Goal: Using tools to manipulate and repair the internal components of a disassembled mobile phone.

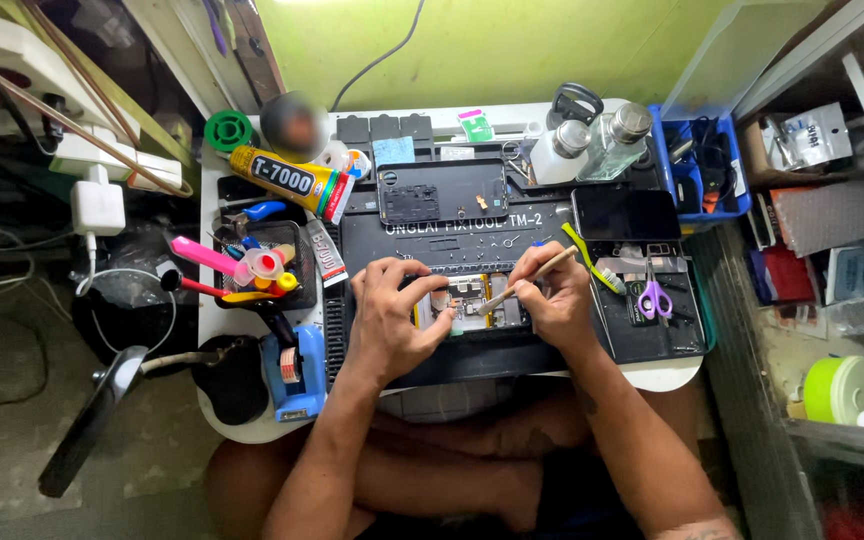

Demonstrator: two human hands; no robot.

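Note:
An opened phone (472, 303) with its insides bare lies on a black work mat (512, 245) at the middle of the small white table. My left hand (392, 312) rests on the phone's left end and holds it down. My right hand (552, 295) grips a thin wooden-handled brush (527, 280) like a pen, its tip touching the phone's inner parts near the middle. A removed dark phone back (442, 190) lies further up the mat. A second phone (624, 213) with a dark screen lies at the right.
A yellow glue tube (292, 182), a tray of pink and yellow tools (252, 268) and a blue tape dispenser (292, 370) sit at the left. Purple scissors (654, 298), a green toothbrush (592, 262), two clear bottles (592, 145) and a blue bin (697, 165) are at the right.

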